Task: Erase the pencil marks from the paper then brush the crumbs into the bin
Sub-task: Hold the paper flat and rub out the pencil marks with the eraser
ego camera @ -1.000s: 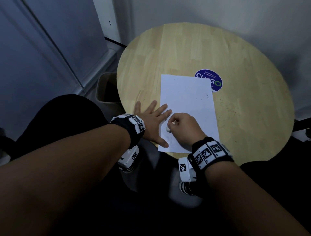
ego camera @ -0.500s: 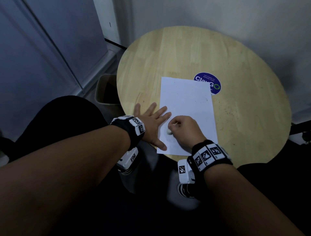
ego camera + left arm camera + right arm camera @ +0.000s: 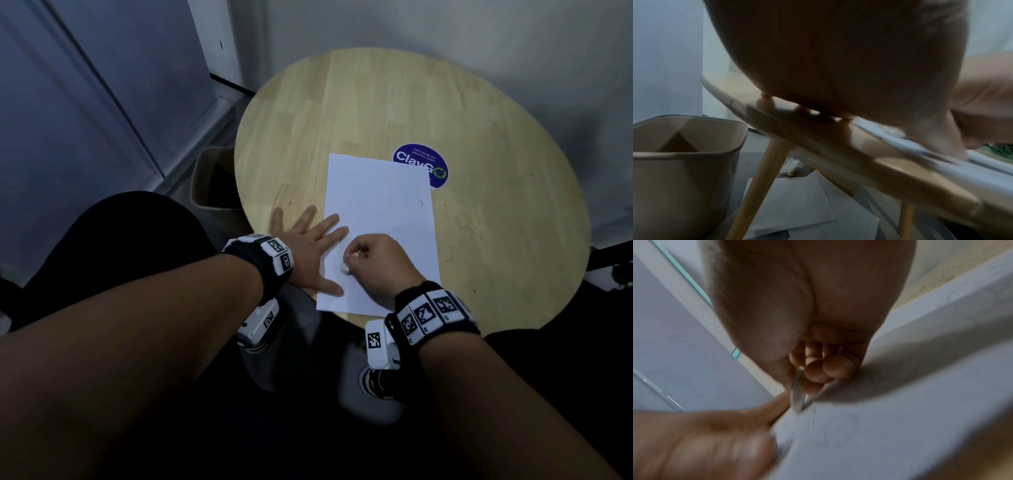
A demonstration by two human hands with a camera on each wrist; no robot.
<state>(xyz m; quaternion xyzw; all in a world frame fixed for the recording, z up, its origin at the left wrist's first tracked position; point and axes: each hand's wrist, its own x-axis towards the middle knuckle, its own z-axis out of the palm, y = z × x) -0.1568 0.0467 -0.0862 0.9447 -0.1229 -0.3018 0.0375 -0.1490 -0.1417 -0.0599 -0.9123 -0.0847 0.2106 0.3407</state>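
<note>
A white sheet of paper (image 3: 378,219) lies on the round wooden table (image 3: 376,113), its near edge at the table's front rim. My left hand (image 3: 310,246) lies flat with spread fingers, pressing the sheet's left edge down. My right hand (image 3: 373,263) is curled round a small white eraser (image 3: 345,268), whose tip touches the paper's lower left part. In the right wrist view the curled fingers (image 3: 830,368) sit above the paper (image 3: 890,418) with faint pencil marks. Dark crumbs (image 3: 455,222) speckle the table right of the sheet.
A beige bin (image 3: 210,178) stands on the floor under the table's left edge, its rim (image 3: 694,151) close to the left hand. A blue round sticker (image 3: 421,164) lies at the sheet's far right corner. Loose papers (image 3: 797,203) and a crumpled tissue lie on the floor.
The right hand with the eraser has shifted slightly back and forth on the lower left of the paper. The left hand has stayed pressed on the sheet's edge.
</note>
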